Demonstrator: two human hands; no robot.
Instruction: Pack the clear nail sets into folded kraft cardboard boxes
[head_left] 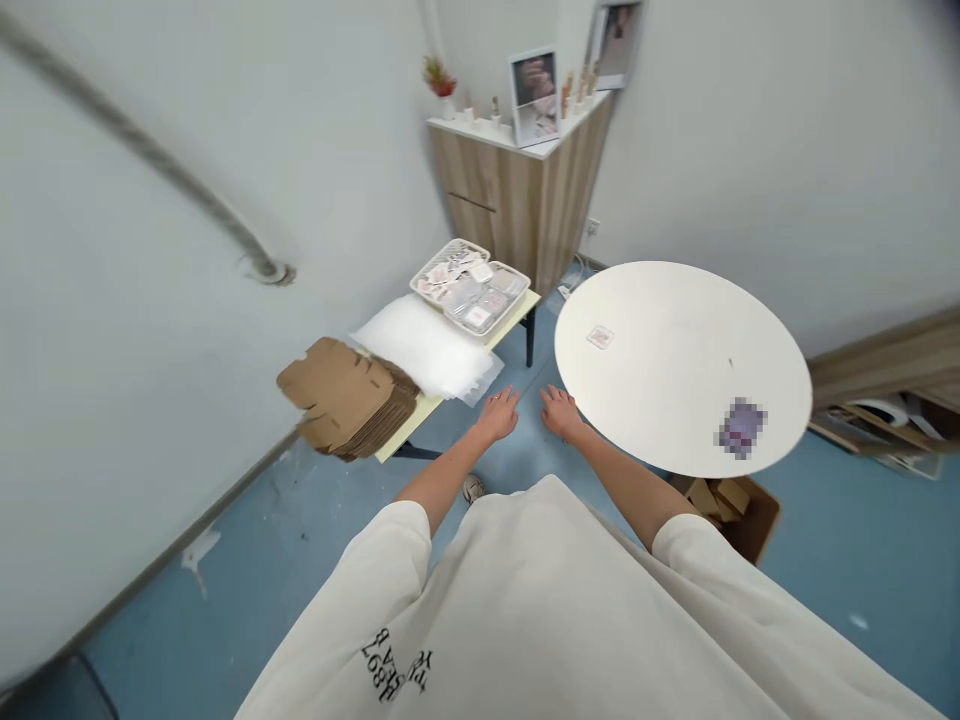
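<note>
My left hand (499,413) hangs in the air with its fingers stretched out and nothing in it. It is nearest to a stack of white translucent bags or sheets (420,345) on a narrow table (435,408). Flat brown cardboard boxes (337,395) lie piled beside that stack. My right hand (558,411) is also open and holds nothing, close to the left rim of a round white table (675,300). A small pinkish square card or packet (600,337) lies on the round table. Farther right on it is a purple item (741,428), blurred by pixelation.
White baskets (517,283) of small packets stand at the narrow table's far end. Behind them is a wooden cabinet (495,180) bearing picture frames (535,100) and a vase (448,108). A carton (761,525) with brown cardboard pieces sits under the round table. Wooden shelving (892,370) is at right.
</note>
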